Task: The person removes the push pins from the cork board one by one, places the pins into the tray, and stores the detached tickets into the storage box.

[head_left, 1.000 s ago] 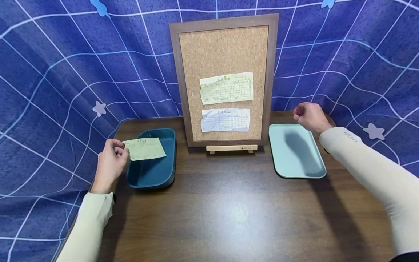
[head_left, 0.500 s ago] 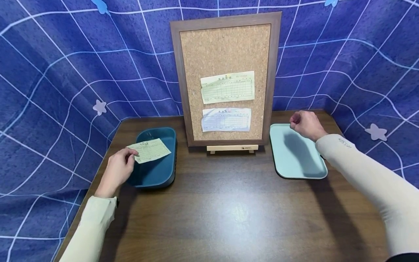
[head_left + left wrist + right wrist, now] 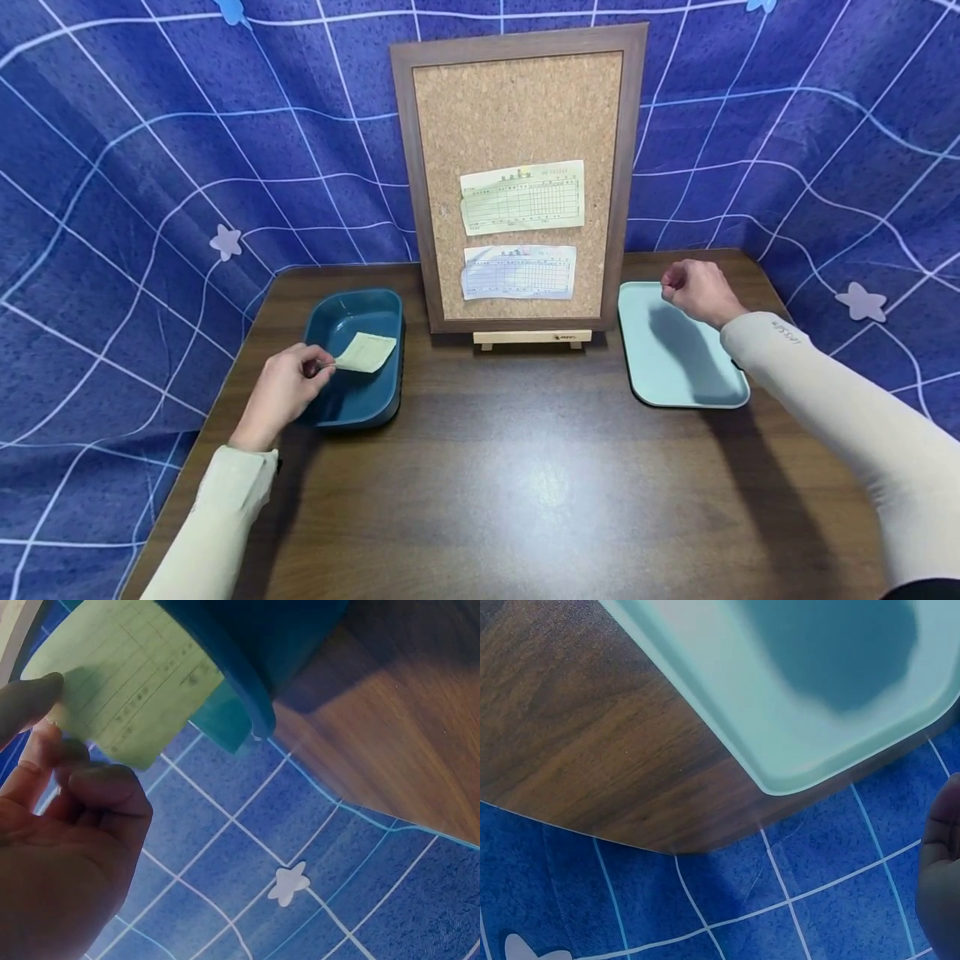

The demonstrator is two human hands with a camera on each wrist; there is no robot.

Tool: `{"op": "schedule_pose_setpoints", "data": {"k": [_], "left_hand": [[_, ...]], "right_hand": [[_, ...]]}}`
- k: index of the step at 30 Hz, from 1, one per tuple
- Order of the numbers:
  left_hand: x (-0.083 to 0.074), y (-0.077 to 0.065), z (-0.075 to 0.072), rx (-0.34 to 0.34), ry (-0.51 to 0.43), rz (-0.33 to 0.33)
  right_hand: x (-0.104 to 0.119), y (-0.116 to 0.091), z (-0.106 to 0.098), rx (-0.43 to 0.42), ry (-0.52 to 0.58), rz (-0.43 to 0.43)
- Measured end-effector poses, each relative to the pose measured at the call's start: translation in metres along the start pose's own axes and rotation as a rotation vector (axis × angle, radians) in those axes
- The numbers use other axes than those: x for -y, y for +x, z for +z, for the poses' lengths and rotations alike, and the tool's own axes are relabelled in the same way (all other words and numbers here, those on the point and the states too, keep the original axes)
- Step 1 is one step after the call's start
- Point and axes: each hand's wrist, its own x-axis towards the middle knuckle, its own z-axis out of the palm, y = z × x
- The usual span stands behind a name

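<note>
My left hand [image 3: 288, 387] pinches a pale yellow-green receipt slip [image 3: 367, 352] by one edge between thumb and finger. The slip hangs over the dark blue bin [image 3: 395, 392] and looks foreshortened in the head view. In the left wrist view, printed lines show on the slip [image 3: 135, 682], which overlaps the bin's rim. My right hand [image 3: 699, 290] hovers by the back of the light teal tray [image 3: 675, 367], fingers curled, nothing visible in them. Only part of that hand shows at the right edge of the right wrist view.
A cork board [image 3: 517, 108] in a brown frame stands on a small wooden easel [image 3: 528, 337] at the table's back. It bears a green form [image 3: 525, 200] and a blue form [image 3: 519, 275]. A blue gridded curtain [image 3: 187, 167] surrounds the brown table [image 3: 487, 483].
My left hand has moved right and a little down, carrying the slip further over the bin, and the slip has tilted. My right hand has shifted slightly left and down.
</note>
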Motion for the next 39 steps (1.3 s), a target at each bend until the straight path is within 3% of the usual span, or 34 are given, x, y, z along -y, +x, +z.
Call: {"op": "schedule_pose_setpoints", "data": {"k": [7, 16, 20, 28, 34, 39], "left_hand": [[-0.003, 0.001, 0.007, 0.034, 0.069, -0.003], [-0.008, 0.005, 0.015, 0.217, 0.065, -0.025], [-0.010, 0.009, 0.019, 0.293, 0.071, -0.070], [-0.016, 0.014, 0.022, 0.385, 0.064, -0.236], [-0.018, 0.014, 0.024, 0.408, 0.072, -0.251], [-0.017, 0.013, 0.024, 0.457, 0.069, -0.304]], "right_hand": [[-0.003, -0.005, 0.003, 0.020, -0.003, 0.019], [-0.005, -0.011, 0.011, 0.070, 0.011, 0.012], [-0.008, -0.015, 0.015, 0.076, 0.010, -0.015], [-0.014, -0.021, 0.026, 0.147, -0.011, -0.068], [-0.013, -0.026, 0.029, 0.184, -0.003, -0.075], [-0.014, -0.028, 0.031, 0.200, 0.003, -0.079]]}}
